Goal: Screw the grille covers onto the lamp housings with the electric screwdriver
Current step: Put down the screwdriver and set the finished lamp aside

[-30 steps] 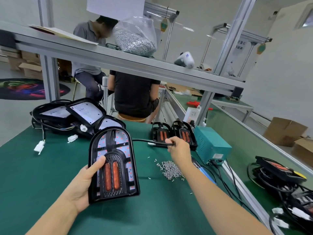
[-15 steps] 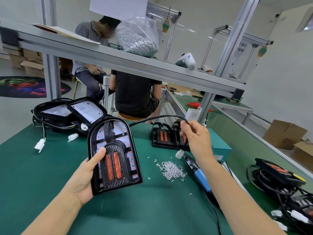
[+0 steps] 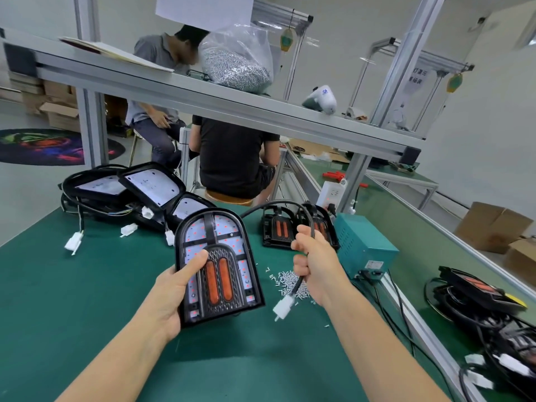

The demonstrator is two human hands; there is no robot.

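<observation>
My left hand holds an arch-shaped black lamp housing tilted up above the green table, thumb on its front. A black grille cover with two orange lenses sits on the housing's lower half. My right hand grips the lamp's black cable, which loops up from behind the housing; its white connector dangles below the fist. A small heap of loose silver screws lies on the table under that hand. The electric screwdriver is hidden behind my right arm.
Several open lamp housings with white plugs lie at the back left. Two loose grille covers lean near a teal power supply box. More lamps with cables pile at the right edge. A shelf with a bag of screws runs overhead; two people sit beyond.
My right hand lifted the cable off the table and drew it back toward me, so the connector now hangs below it. The housing came up and nearer.
</observation>
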